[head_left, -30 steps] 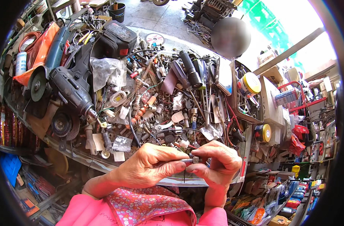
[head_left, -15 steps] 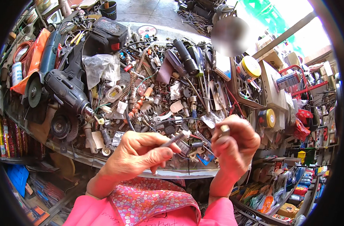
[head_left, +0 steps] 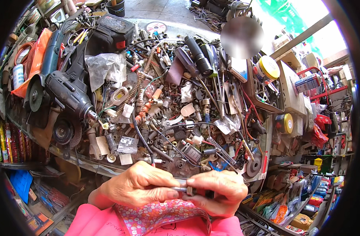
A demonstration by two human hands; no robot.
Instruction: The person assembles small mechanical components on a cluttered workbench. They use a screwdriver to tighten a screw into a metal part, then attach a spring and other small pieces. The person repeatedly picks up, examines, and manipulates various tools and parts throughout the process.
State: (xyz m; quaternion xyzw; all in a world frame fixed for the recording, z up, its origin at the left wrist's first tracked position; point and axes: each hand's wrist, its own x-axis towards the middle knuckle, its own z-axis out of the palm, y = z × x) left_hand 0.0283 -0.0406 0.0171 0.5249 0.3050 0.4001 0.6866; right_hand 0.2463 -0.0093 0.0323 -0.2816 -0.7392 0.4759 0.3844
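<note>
The gray, ridged bolt [head_left: 180, 189], a chunky nut [head_left: 190, 191] at its end, was nearer the person than the coil spring [head_left: 222, 151]. The left hand [head_left: 136, 185] kept its grip pinched on the bolt; the right hand [head_left: 221, 189] pinched the nut.

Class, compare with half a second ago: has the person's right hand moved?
Yes: the right hand has moved left and lower, judged against the round grey disc, which it covered then but now leaves in view.

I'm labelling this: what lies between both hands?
In the head view, a grey threaded metal rod and hexagonal metal collar bridge left hand and right hand.
</note>
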